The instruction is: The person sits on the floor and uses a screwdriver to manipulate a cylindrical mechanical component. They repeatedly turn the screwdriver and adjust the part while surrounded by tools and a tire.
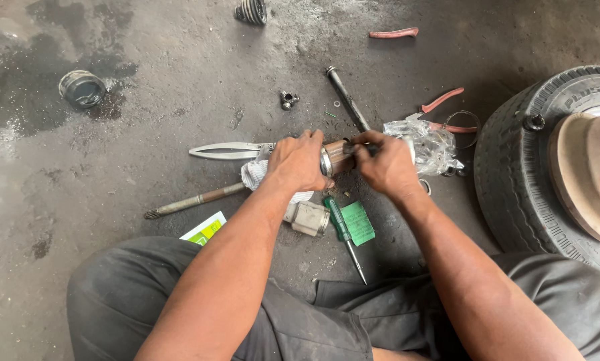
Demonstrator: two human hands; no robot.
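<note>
Both forearms reach forward from the person's crossed legs and meet above the concrete floor [146, 167]. The left hand [298, 162] curls palm-down, its grip wrapped around one end of a short metal cylinder [334, 158] and a white rag [254, 175] under it. The right hand [388, 167] comes in from the other side, wrist bent, its grip pinching a small dark tool [358, 148] against the cylinder's open end. The cylinder lies level between the two hands, held just above the floor.

Directly below the hands lie a green-handled screwdriver [340, 224], a green paper slip [358, 222] and a second metal cup [308, 218]. A long rod [193, 200] runs out to the left, metal snips [229, 151] lie behind the left hand, and a crumpled plastic bag [433, 147] sits just beside the right hand. Red-handled pliers [443, 110] lie near a tyre [514, 167] at the right.
</note>
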